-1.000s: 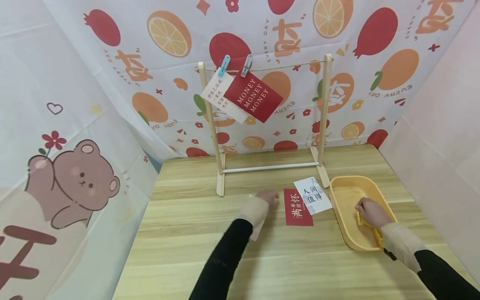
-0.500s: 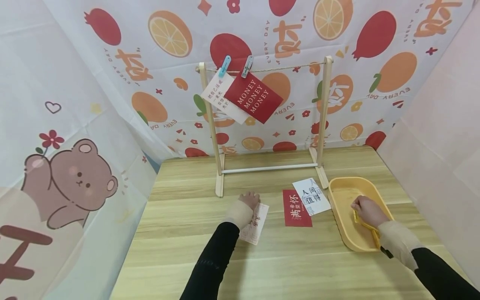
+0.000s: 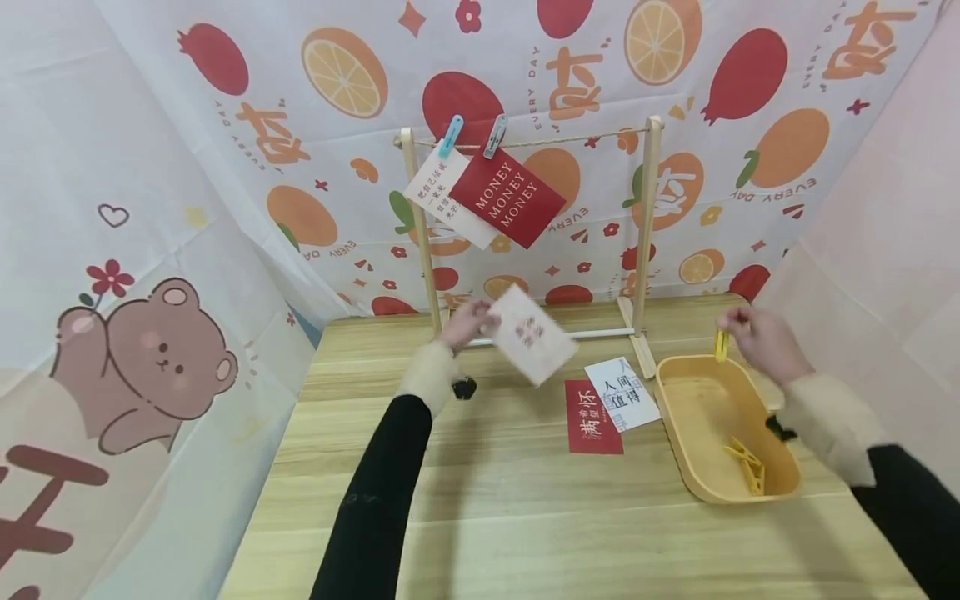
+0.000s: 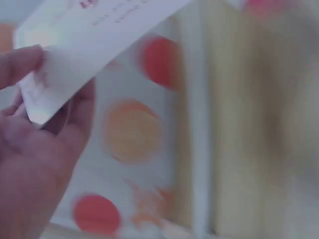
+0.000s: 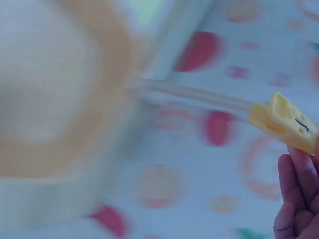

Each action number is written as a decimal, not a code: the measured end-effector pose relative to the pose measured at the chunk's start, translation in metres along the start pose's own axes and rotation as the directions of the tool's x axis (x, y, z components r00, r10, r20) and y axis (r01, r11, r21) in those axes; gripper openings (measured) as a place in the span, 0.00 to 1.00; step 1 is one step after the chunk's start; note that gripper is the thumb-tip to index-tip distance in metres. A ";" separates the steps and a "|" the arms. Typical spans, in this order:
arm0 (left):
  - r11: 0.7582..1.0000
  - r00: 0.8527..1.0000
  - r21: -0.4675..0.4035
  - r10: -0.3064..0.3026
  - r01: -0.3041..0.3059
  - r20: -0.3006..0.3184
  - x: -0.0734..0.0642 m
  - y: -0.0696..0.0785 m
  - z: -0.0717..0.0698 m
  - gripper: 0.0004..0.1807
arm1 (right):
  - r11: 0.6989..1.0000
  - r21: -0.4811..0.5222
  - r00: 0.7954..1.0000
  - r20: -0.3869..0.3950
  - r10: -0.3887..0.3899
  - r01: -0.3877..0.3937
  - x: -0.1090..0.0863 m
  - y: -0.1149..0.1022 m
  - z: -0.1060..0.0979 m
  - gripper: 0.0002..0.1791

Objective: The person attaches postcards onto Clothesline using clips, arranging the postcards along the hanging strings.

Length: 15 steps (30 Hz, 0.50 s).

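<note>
Left grip (image 3: 467,325) pinched on pale card (image 3: 531,335) jutting out to its right, right grip (image 3: 768,343) pinched on yellow clothespin (image 3: 722,345) hanging from it, orange tray (image 3: 697,425) below that grip.

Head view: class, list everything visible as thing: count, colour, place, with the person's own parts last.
Table: 1, light wood-grain, below
Rope rack: 1, pale wood, table's back
Hung clothespins: 2, bluish, on rack
MONEY card: 1, red, hanging
Script card: 1, whitish, hanging, partly behind MONEY card
Raised card: 1, pale, in left hand
Flat red card: 1, red, on table
Flat white card: 1, white, overlapping flat red card
Tray: 1, yellow-orange, right
Tray clothespins: count unclear, yellow, in tray
Raised clothespin: 1, yellow, in right hand
Fruit-print cloth: 1, mostly white, behind
Bear-print cloth: 1, mostly whitish, left
Sleeves: 2, black, on arms
Hands: 2, bare, above table and tray
</note>
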<state>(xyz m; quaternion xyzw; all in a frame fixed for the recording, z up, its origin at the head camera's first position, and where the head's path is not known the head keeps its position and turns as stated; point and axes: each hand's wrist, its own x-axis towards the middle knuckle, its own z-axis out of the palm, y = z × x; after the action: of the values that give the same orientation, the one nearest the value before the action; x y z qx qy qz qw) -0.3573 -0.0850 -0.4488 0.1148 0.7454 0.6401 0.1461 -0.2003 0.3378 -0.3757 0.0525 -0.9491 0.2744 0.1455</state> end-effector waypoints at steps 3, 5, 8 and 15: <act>0.957 0.981 -0.278 0.025 -0.079 -0.193 -0.015 0.079 0.015 0.14 | 0.996 0.060 0.986 -0.155 -0.055 0.065 0.042 -0.043 -0.031 0.13; 0.892 0.958 -0.421 0.044 -0.166 -0.284 -0.009 0.107 0.025 0.13 | 0.990 0.096 0.967 -0.243 -0.073 0.099 0.072 -0.076 -0.048 0.14; 0.781 0.925 -0.559 0.060 -0.277 -0.374 0.003 0.132 0.041 0.09 | 0.978 0.168 0.946 -0.318 -0.067 0.125 0.114 -0.126 -0.068 0.13; 0.660 0.851 -0.619 0.059 -0.425 -0.521 0.023 0.154 0.062 0.07 | 0.929 0.362 0.957 -0.288 0.034 0.076 0.193 -0.211 -0.068 0.06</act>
<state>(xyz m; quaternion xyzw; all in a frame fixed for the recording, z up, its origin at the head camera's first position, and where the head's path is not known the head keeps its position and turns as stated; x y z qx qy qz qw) -0.3584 0.0036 -0.3071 -0.0040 0.4260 0.9002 -0.0903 -0.3291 0.1927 -0.1551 0.0483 -0.8482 0.4512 0.2733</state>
